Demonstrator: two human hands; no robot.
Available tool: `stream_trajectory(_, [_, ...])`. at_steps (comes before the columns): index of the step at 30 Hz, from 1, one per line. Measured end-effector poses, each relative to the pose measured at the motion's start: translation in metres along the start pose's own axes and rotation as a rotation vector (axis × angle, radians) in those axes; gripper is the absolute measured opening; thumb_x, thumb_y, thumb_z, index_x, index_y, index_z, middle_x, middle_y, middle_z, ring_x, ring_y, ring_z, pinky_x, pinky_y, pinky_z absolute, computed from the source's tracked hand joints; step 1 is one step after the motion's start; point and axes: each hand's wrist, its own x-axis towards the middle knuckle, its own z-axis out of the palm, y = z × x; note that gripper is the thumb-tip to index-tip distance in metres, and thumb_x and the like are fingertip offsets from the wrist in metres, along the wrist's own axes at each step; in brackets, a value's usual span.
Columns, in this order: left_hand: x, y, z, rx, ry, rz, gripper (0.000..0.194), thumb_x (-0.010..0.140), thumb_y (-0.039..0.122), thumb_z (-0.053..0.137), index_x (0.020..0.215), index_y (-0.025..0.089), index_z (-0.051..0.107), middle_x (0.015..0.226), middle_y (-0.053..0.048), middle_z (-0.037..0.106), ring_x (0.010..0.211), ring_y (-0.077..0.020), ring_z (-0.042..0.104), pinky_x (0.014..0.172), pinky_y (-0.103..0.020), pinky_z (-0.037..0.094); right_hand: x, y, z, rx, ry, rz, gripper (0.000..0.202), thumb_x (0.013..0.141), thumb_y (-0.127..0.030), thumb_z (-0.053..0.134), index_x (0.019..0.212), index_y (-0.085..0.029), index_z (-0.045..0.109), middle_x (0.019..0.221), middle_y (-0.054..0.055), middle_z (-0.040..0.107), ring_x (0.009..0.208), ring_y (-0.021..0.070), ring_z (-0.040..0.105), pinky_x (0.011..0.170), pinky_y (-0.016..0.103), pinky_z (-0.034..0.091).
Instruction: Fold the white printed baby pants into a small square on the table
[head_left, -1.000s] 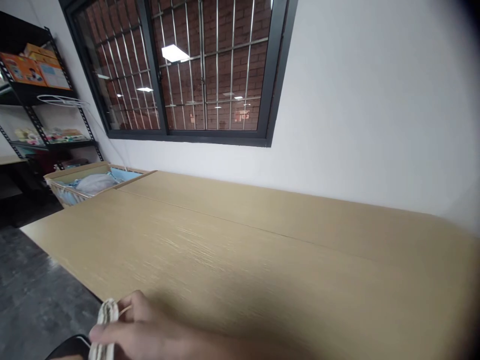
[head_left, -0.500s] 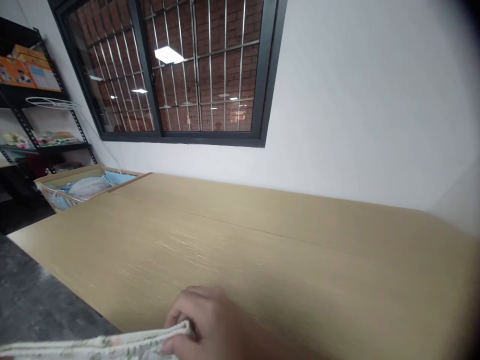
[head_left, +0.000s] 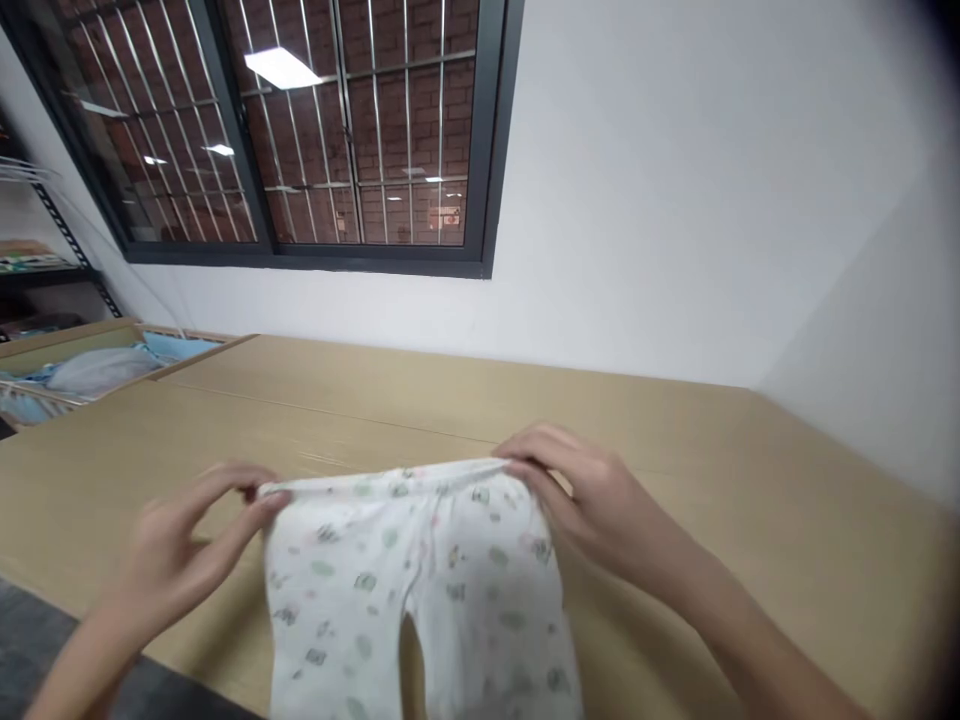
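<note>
A pair of small white pants (head_left: 480, 580) with a green and pink print is stretched out by its waistband. My left hand (head_left: 199, 540) pinches the left end of the waistband between thumb and fingers. At the other end, my right hand (head_left: 574, 480) grips the waistband's right corner. The two legs hang down toward me, with a gap between them. Their lower ends run out of the picture. Behind and below the pants lies the tan table top (head_left: 637, 560).
A wooden crib-like box (head_left: 150, 375) with blue and whitish cloth adjoins the table at the far left. Beyond it stands a black metal shelf (head_left: 45, 275). A barred window (head_left: 360, 130) is set in the white wall (head_left: 637, 200) behind. Grey floor (head_left: 30, 620) shows at the lower left.
The pants have come up into the middle of the view and are spread wide. My left hand has come into view on them. The view has turned to the right.
</note>
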Motion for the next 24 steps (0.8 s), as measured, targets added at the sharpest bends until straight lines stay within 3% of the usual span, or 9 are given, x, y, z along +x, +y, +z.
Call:
stream_trajectory(2, [0.029, -0.001, 0.035, -0.066, -0.092, 0.002, 0.025, 0.091, 0.053, 0.06, 0.094, 0.029, 0.066, 0.09, 0.001, 0.07, 0.082, -0.019, 0.065, 0.071, -0.028, 0.052, 0.012, 0.029, 0.009, -0.057, 0.023, 0.065, 0.028, 0.104, -0.032, 0.043, 0.109, -0.025, 0.07, 0.11, 0.007, 0.068, 0.098, 0.022, 0.065, 0.087, 0.037, 0.052])
stream_trajectory(5, [0.057, -0.014, 0.094, -0.101, -0.267, -0.025, 0.031, 0.096, 0.051, 0.048, 0.092, 0.024, 0.064, 0.088, -0.001, 0.07, 0.081, -0.0197, 0.063, 0.074, -0.031, 0.049, 0.03, 0.081, 0.041, -0.095, -0.012, 0.159, 0.026, 0.102, -0.024, 0.044, 0.104, -0.02, 0.069, 0.107, 0.009, 0.068, 0.099, 0.022, 0.064, 0.088, 0.035, 0.051])
stream_trajectory(8, [0.067, -0.036, 0.149, -0.084, -0.345, -0.023, 0.031, 0.097, 0.046, 0.044, 0.086, 0.022, 0.06, 0.078, -0.002, 0.066, 0.071, -0.0197, 0.06, 0.067, -0.032, 0.046, 0.041, 0.128, 0.077, -0.137, -0.063, 0.203, 0.026, 0.101, -0.016, 0.044, 0.101, -0.017, 0.069, 0.105, 0.01, 0.068, 0.102, 0.0215, 0.063, 0.089, 0.032, 0.048])
stream_trajectory(11, [0.07, -0.057, 0.188, -0.068, -0.353, -0.012, 0.027, 0.097, 0.042, 0.042, 0.084, 0.022, 0.056, 0.081, -0.005, 0.065, 0.078, -0.0222, 0.061, 0.072, -0.035, 0.046, 0.046, 0.161, 0.105, -0.198, -0.066, 0.241, 0.024, 0.099, -0.012, 0.045, 0.101, -0.015, 0.069, 0.105, 0.01, 0.068, 0.104, 0.0212, 0.061, 0.092, 0.031, 0.045])
stream_trajectory(17, [0.084, -0.083, 0.235, -0.057, -0.346, 0.017, 0.021, 0.097, 0.036, 0.044, 0.09, 0.02, 0.056, 0.09, -0.008, 0.065, 0.092, -0.0236, 0.061, 0.087, -0.039, 0.047, 0.058, 0.197, 0.132, -0.263, -0.063, 0.289, 0.024, 0.1, -0.012, 0.046, 0.103, -0.015, 0.069, 0.109, 0.011, 0.067, 0.107, 0.021, 0.06, 0.095, 0.032, 0.042])
stream_trajectory(24, [0.096, -0.105, 0.263, -0.025, -0.319, -0.04, 0.026, 0.098, 0.042, 0.053, 0.092, 0.017, 0.059, 0.088, -0.002, 0.062, 0.09, -0.0196, 0.061, 0.089, -0.041, 0.047, 0.074, 0.223, 0.146, -0.309, -0.074, 0.311, 0.024, 0.1, -0.014, 0.048, 0.106, -0.017, 0.071, 0.109, 0.011, 0.068, 0.107, 0.0212, 0.059, 0.094, 0.032, 0.04])
